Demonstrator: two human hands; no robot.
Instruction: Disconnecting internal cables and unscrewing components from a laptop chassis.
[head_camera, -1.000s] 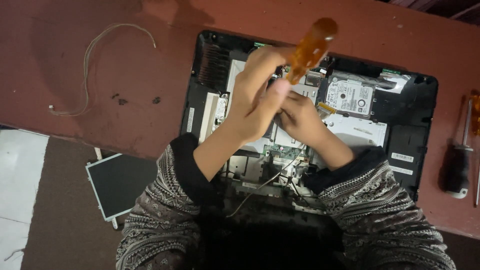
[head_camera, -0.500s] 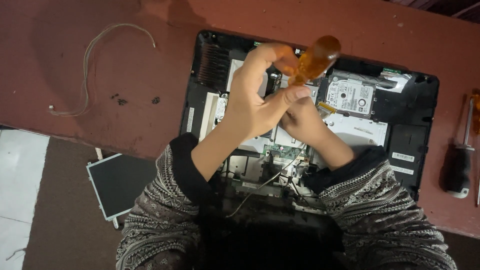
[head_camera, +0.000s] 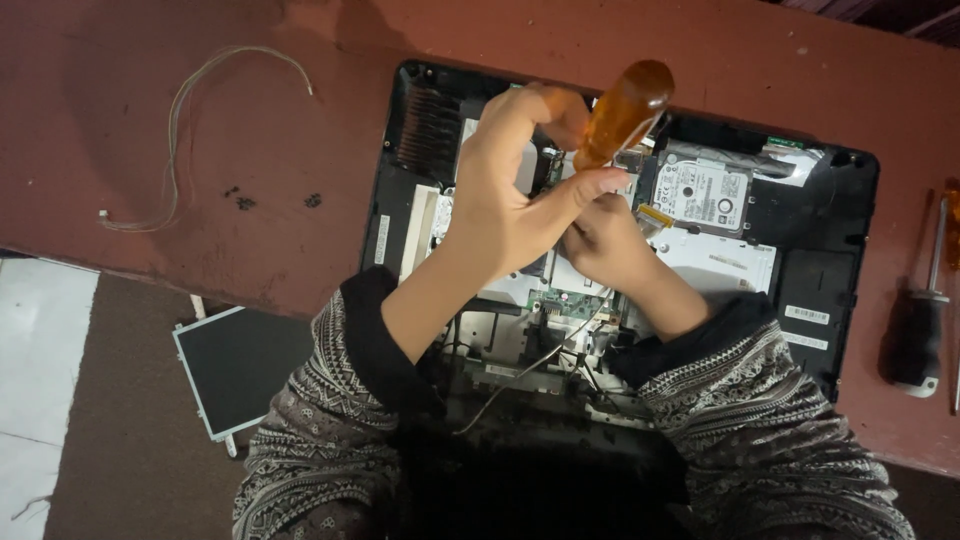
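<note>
Centrally, both hands work over an opened laptop base (head_camera: 820, 240) lying on a reddish tabletop (head_camera: 250, 130). The left hand (head_camera: 505, 200) is closed around the amber handle of a screwdriver (head_camera: 622, 112), which tilts up and away from it. The right hand (head_camera: 600, 245) sits just beneath and right of the left, touching it, curled down among the parts; whether it grips anything cannot be told. Right of the hands, a silver hard drive (head_camera: 705, 195) with a white rectangular label lies inside the base, and further right small white stickers (head_camera: 805, 315) mark the black shell. Beyond the base's right edge, a black-handled screwdriver (head_camera: 915, 335) rests near the tabletop's edge. Left of the hands is open tabletop, with a thin pale cable (head_camera: 180, 130) looped well apart. Below the tabletop's near edge, a flat dark panel (head_camera: 245, 370) lies on the floor.
</note>
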